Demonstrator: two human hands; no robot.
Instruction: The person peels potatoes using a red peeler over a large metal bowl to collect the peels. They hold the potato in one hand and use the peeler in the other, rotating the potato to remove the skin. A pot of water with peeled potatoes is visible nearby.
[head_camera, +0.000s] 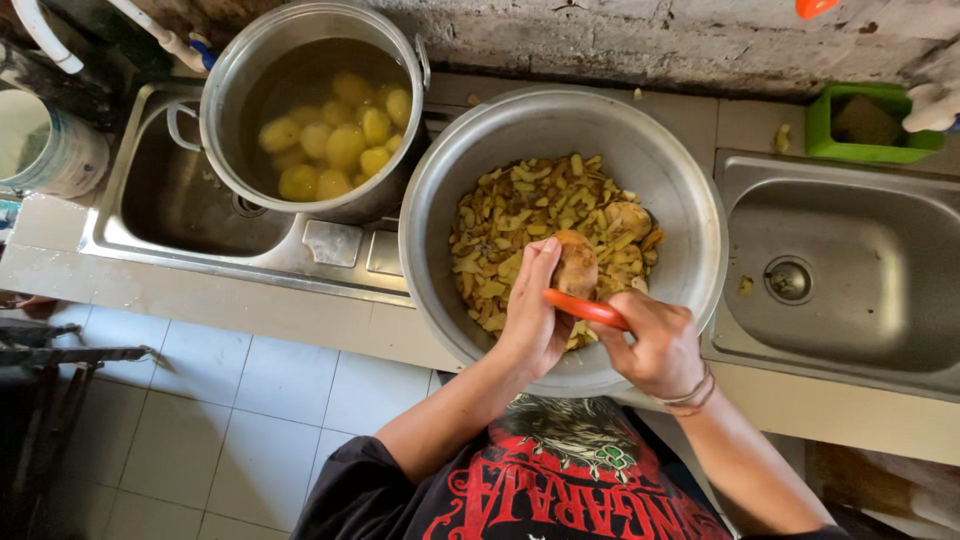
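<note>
Orange marks the peeler (587, 309), clenched in the right hand (655, 345) at the near rim of the large metal bowl (680, 200). The left hand (532, 315) grips a partly peeled potato (576, 264) between thumb and fingers, directly above the bowl's near half. Peelings (515, 225) cover the bowl floor, and one more unpeeled potato (628, 217) appears to lie among them just beyond the held one, though the view there is cluttered. Risk: the left fingertips sit close to the peeler's path, so a slip on wet skin could nick them; a loosened grip would drop the potato into the peelings. Left of and beyond the bowl, a tall pot (225, 110) of water with peeled potatoes (335, 145) stands in a steel sink (150, 215). Right of the bowl lies a second sink basin (850, 290), with a green tray (825, 140) beyond it. The counter is pale tile, backed by a rough masonry wall (620, 40); floor tiles (230, 400) show below the bowl's left side.
</note>
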